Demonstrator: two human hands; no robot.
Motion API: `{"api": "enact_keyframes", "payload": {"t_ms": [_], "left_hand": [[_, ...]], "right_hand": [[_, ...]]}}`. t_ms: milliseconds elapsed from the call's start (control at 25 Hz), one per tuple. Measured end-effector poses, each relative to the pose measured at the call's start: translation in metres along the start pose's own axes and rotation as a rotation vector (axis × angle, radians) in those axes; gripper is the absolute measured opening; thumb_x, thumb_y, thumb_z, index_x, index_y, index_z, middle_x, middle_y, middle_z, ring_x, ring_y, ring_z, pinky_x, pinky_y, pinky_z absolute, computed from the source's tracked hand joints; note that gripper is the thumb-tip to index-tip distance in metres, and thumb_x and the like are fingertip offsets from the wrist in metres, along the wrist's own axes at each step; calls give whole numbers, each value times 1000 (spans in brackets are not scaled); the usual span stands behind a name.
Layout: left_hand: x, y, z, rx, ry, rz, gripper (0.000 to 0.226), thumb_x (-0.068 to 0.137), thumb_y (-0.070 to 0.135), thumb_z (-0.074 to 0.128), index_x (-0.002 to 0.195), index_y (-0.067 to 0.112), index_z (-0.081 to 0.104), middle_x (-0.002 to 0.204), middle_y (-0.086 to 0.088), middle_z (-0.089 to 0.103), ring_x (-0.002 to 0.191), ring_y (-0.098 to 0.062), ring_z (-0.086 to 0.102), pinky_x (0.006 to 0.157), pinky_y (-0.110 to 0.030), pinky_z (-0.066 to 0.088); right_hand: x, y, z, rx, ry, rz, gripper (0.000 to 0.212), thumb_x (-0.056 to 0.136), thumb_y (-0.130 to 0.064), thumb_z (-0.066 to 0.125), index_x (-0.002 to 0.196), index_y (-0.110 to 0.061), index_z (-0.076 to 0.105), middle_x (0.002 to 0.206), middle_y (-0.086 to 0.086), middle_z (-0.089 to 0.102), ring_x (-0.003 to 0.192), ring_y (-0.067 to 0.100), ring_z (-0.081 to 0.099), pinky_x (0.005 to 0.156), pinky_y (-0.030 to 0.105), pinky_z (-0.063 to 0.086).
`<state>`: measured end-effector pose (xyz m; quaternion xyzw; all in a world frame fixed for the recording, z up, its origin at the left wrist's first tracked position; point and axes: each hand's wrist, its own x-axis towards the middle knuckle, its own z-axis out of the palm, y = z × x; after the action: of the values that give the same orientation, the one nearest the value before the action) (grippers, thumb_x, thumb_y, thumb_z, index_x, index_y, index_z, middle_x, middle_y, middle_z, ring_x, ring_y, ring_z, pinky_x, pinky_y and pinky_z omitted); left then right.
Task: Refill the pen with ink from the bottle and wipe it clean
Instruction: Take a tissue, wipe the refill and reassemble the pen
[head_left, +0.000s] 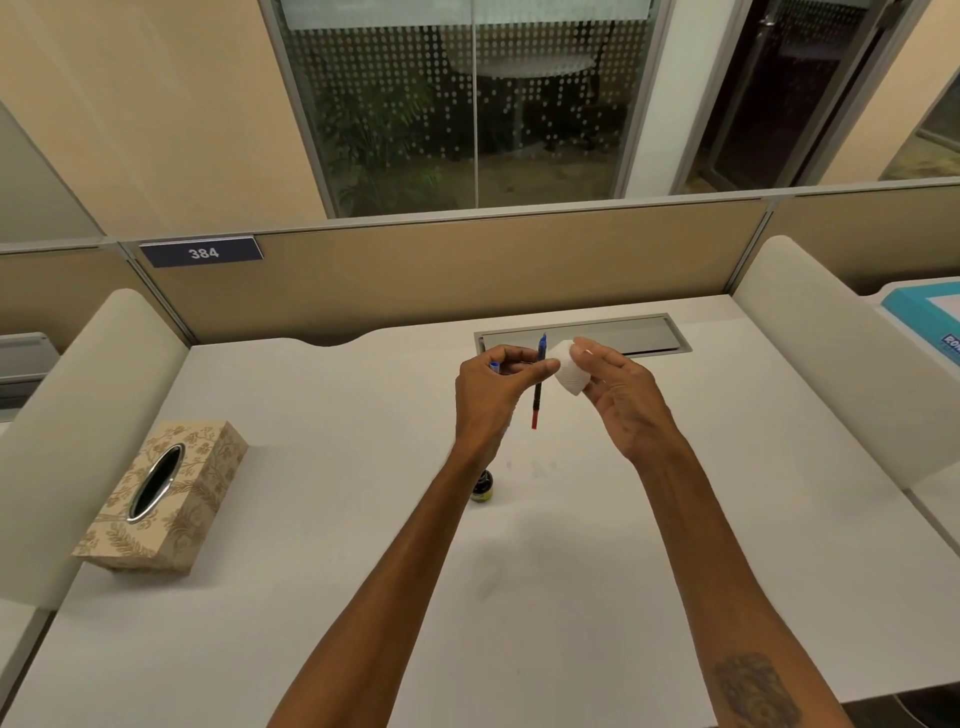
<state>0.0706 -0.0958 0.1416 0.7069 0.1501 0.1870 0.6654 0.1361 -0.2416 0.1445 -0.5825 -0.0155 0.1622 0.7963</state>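
Note:
My left hand (493, 395) holds a slim pen (537, 395) upright above the white desk (363, 519), pinched near its blue upper end; its red lower end points down. A small blue piece, maybe the cap (494, 367), shows between the same hand's fingers. My right hand (618, 400) grips a folded white tissue (567, 370) that touches the pen's upper part from the right. A small dark ink bottle (482, 486) with a yellow label stands on the desk below my left wrist, partly hidden by the forearm.
A patterned beige tissue box (166, 504) stands on the desk at the left. A grey cable hatch (623, 335) is set into the desk behind my hands. Low white dividers flank the desk, with a tan partition behind and a teal box (930, 322) at far right.

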Motion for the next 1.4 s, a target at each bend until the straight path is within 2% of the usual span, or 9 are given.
{"api": "enact_keyframes", "payload": {"t_ms": [80, 240, 360, 600, 760, 880, 1040, 1200, 1400], "left_hand": [[-2, -6, 0, -14, 12, -13, 19, 74, 33, 85, 84, 35, 69, 68, 24, 71, 69, 10, 68, 52, -5, 49], [-12, -26, 6, -25, 36, -38, 20, 74, 31, 85, 87, 31, 70, 80, 15, 73, 72, 4, 71, 64, -5, 50], [-16, -31, 10, -3, 35, -41, 19, 74, 32, 85, 84, 33, 69, 79, 17, 71, 71, 8, 68, 62, -2, 48], [-12, -28, 8, 33, 36, -10, 24, 75, 33, 83, 94, 25, 71, 82, 15, 71, 72, 8, 69, 64, -3, 50], [-11, -21, 3, 64, 28, -12, 18, 75, 35, 83, 87, 30, 70, 79, 14, 72, 73, 1, 72, 64, -7, 51], [-11, -15, 0, 82, 3, -19, 16, 76, 35, 83, 79, 36, 67, 74, 15, 72, 67, -1, 73, 54, -7, 49], [-9, -10, -7, 106, -56, -38, 16, 75, 37, 83, 77, 36, 67, 66, 20, 72, 66, 1, 72, 48, -8, 47], [-5, -7, -10, 146, -96, -34, 17, 75, 31, 84, 76, 32, 68, 62, 18, 70, 61, 4, 70, 47, -7, 47], [-3, -8, -11, 197, -104, -48, 17, 78, 28, 83, 86, 20, 70, 73, 8, 71, 60, 7, 68, 48, -8, 47]], "right_hand": [[0, 2, -1, -38, 52, 4, 43, 87, -5, 71, 129, -1, 61, 130, 14, 63, 116, 30, 62, 96, 31, 53], [-4, 10, 0, -85, 200, -49, 36, 87, -11, 73, 120, 1, 66, 121, 16, 68, 109, 33, 67, 93, 39, 58], [-6, 14, 2, -222, 211, -90, 32, 87, -20, 73, 115, -3, 69, 113, 13, 70, 99, 28, 70, 77, 29, 61], [-7, 10, 6, -396, 54, -126, 31, 90, -20, 70, 115, -2, 68, 105, 15, 71, 92, 27, 71, 83, 31, 60], [-8, 5, 6, -391, -65, -124, 33, 92, -22, 67, 118, -1, 69, 103, 14, 71, 91, 27, 70, 77, 26, 60], [-7, 0, 2, -382, -174, -106, 32, 93, -20, 66, 118, -1, 69, 110, 13, 70, 96, 25, 69, 76, 24, 58], [-8, -4, -4, -340, -306, -67, 32, 91, -11, 67, 122, -3, 66, 113, 9, 70, 98, 21, 69, 81, 23, 57], [-8, -3, -5, -333, -297, -107, 28, 89, -7, 67, 116, -1, 69, 109, 6, 70, 92, 18, 70, 76, 20, 56], [-9, -1, -5, -371, -269, -136, 22, 89, -6, 68, 110, -3, 71, 102, 3, 70, 85, 17, 70, 73, 20, 56]]}}
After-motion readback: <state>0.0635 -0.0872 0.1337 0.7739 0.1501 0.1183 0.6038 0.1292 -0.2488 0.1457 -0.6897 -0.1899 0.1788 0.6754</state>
